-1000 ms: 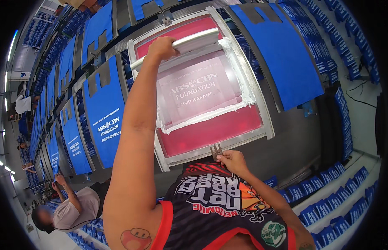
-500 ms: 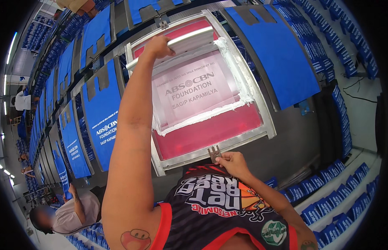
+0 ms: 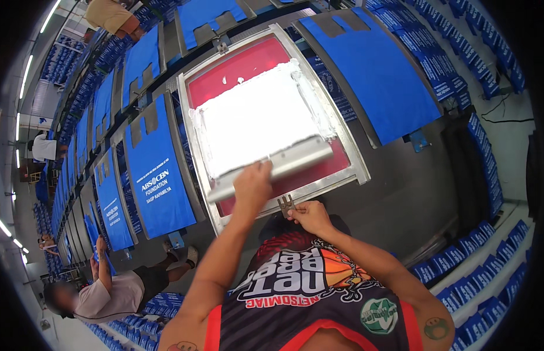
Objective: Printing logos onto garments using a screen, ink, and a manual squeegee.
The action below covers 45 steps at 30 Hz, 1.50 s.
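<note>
My left hand [image 3: 253, 182] is closed on a long metal squeegee [image 3: 301, 157], which lies across the near part of a printing screen. The screen has a pale metal frame [image 3: 355, 159] and red mesh [image 3: 263, 57]. Thick white ink [image 3: 248, 126] covers its middle, with ragged ridges along the edges and a few spots beyond the far side. At the near edge of the frame, my right hand [image 3: 313, 216] pinches a small pronged metal bracket [image 3: 286, 205]. Whatever lies beneath the white ink is hidden.
Blue fabric panels with cut-out handles lie on dark boards, one to the right [image 3: 374, 76] and another to the left [image 3: 158, 169]. Racks of printed blue pieces [image 3: 459, 292] stand at the lower right. A co-worker [image 3: 117, 292] at the lower left holds a blue piece.
My left hand has drawn the squeegee from the screen's far side to its near side. White ink now covers the middle, where printed lettering showed through before. My right hand stays on the bracket.
</note>
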{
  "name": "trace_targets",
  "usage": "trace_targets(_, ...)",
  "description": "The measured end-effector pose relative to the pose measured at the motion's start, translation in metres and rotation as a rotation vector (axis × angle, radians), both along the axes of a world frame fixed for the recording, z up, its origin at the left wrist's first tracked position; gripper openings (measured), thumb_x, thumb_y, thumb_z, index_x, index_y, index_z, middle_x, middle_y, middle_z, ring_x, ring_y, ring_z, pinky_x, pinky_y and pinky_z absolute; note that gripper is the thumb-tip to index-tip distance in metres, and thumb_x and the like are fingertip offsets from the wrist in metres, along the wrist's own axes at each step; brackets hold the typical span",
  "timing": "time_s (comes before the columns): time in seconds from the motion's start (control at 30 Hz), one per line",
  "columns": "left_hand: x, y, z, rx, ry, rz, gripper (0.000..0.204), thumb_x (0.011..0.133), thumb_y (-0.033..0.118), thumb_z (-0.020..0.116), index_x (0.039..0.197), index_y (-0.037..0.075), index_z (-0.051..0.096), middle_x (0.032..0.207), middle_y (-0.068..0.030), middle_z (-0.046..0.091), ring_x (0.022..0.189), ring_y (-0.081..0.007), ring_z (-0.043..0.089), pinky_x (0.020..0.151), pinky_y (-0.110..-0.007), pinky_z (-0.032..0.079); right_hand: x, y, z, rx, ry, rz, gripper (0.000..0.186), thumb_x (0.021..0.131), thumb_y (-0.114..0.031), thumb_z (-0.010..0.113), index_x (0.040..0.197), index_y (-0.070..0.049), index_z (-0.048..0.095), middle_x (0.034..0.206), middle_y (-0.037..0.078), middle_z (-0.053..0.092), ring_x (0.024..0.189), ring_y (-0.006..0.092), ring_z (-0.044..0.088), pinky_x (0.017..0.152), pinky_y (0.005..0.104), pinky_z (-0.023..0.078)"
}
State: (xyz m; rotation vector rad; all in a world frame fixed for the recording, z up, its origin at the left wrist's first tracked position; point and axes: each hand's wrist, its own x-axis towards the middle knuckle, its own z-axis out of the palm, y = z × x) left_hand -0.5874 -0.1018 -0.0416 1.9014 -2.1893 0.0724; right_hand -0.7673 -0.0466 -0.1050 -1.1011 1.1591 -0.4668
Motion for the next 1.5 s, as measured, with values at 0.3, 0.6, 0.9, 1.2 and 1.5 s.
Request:
trace_targets(0.3, 0.050, -0.111, 0.052, 0.381, -0.014, 0.149, 0.035, 0.074, 0.022, 0.072, 0.108, 0.018, 0.065, 0.097, -0.0143, 0.068, 0.093, -0.0360, 0.064, 0.079, -0.047, 0.052, -0.001, 0.007, -0.022, -0.026, 0.003, -0.032, 0.020, 0.084, -0.019, 0.066, 0.084, 0.001, 0.071, 0.070, 0.006, 0.070, 0.059, 0.0093, 0.064, 0.058, 0.0249, 0.050)
trace_targets(0.6, 0.067, -0.132, -0.060, -0.058, -0.030, 0.037, 0.028, 0.072, 0.010, 0.063, 0.100, 0.013, 0.060, 0.085, -0.0121, 0.063, 0.081, -0.0335, 0.061, 0.068, -0.045, 0.051, -0.005, 0.001, -0.013, -0.283, 0.276, 0.177, 0.025, 0.085, -0.022, 0.066, 0.090, 0.002, 0.070, 0.071, 0.008, 0.070, 0.060, 0.0092, 0.064, 0.059, 0.0254, 0.050)
trace_targets(0.9, 0.172, -0.108, 0.062, 0.356, 0.508, 0.348, 0.043, 0.082, 0.027, 0.067, 0.112, -0.001, 0.058, 0.094, -0.0189, 0.068, 0.086, -0.0314, 0.068, 0.078, -0.041, 0.053, -0.010, -0.014, 0.018, 0.102, 0.141, 0.151, 0.024, 0.086, -0.018, 0.067, 0.090, 0.006, 0.069, 0.073, 0.008, 0.070, 0.063, 0.0084, 0.064, 0.060, 0.0225, 0.052)
trace_targets(1.2, 0.240, -0.053, -0.025, 0.339, 1.664, 0.622, 0.041, 0.084, 0.021, 0.069, 0.112, -0.006, 0.056, 0.098, -0.0164, 0.066, 0.080, -0.0262, 0.068, 0.071, -0.041, 0.057, -0.061, -0.097, 0.068, -0.271, 0.536, -0.047, 0.043, 0.090, -0.041, 0.055, 0.081, -0.002, 0.071, 0.075, 0.020, 0.067, 0.073, 0.0322, 0.067, 0.069, 0.0438, 0.051)
trace_targets(1.5, 0.190, -0.064, 0.000, 0.313, 1.659, 0.617, 0.039, 0.085, 0.016, 0.066, 0.116, -0.006, 0.055, 0.100, -0.0166, 0.066, 0.080, -0.0272, 0.068, 0.072, -0.039, 0.057, -0.134, -0.150, 0.004, -0.082, 0.590, -0.328, 0.069, 0.090, -0.064, 0.037, 0.105, -0.003, 0.067, 0.102, 0.025, 0.065, 0.103, 0.0409, 0.060, 0.088, 0.0447, 0.045)
